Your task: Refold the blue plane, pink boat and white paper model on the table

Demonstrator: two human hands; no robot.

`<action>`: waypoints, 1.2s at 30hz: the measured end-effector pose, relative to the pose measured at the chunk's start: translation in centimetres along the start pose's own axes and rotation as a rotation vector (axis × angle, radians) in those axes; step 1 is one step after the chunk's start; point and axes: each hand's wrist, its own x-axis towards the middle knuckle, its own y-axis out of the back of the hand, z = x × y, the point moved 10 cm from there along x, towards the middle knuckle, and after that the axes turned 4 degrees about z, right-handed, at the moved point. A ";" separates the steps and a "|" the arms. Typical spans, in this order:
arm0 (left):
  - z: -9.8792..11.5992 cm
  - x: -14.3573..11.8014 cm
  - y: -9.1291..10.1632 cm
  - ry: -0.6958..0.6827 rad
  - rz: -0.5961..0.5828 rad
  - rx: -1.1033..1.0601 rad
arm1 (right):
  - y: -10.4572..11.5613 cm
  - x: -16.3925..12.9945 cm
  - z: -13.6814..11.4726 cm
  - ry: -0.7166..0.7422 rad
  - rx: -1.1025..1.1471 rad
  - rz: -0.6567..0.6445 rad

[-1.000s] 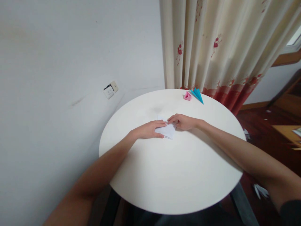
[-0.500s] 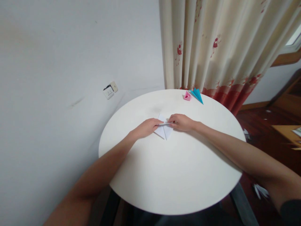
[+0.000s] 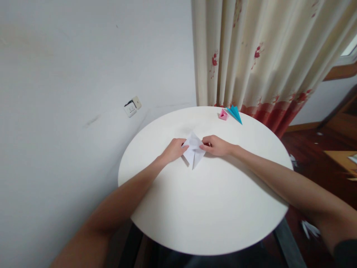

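Observation:
A folded sheet of white paper [image 3: 193, 143] is held between my two hands over the round white table [image 3: 209, 208]. Its outline is a diamond, with a slit running down the lower half to the near point. My left hand [image 3: 175, 149] pinches the left corner, thumb on top and fingers behind. At the right corner, my right hand [image 3: 216, 145] grips the paper the same way. The fingers under the paper are partly hidden.
Near the table's far edge lie a pink folded paper piece [image 3: 223, 114] and a blue paper plane [image 3: 234, 113]. Behind them hangs a patterned curtain [image 3: 251, 74]. A wall with a socket [image 3: 130, 109] stands at the left.
The paper has tilted up so its broad diamond face now shows, where before a narrow raised edge crossed its middle. Both hands keep their hold on its sides. The view has shifted slightly.

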 end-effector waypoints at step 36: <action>1.8 -0.9 -1.0 -0.058 -0.097 0.178 | -1.1 0.1 2.6 -0.258 -0.309 -0.023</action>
